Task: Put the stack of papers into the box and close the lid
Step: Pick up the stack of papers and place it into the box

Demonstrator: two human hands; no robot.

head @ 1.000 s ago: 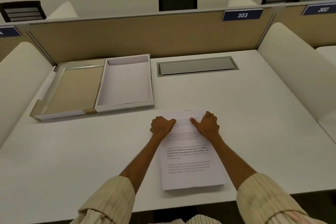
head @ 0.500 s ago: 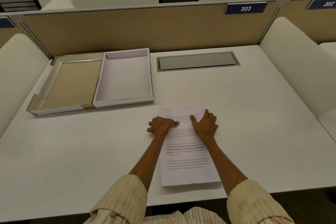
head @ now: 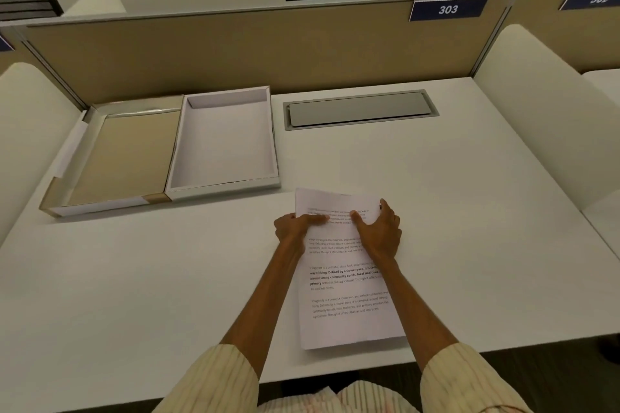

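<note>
On the white desk [head: 469, 211] right in front of you lay the stack of papers [head: 349, 295]. Your left hand [head: 295, 228] and right hand [head: 379, 231] each pinched its far end, thumbs on top. Up to the left, close by, sat the open box [head: 224, 141], its lid [head: 120, 157] flat beside it.

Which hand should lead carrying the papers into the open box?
Left, probably. The left hand grips the stack of papers on the edge facing the open box, which lies up and to the left. The right hand holds the far edge.
</note>
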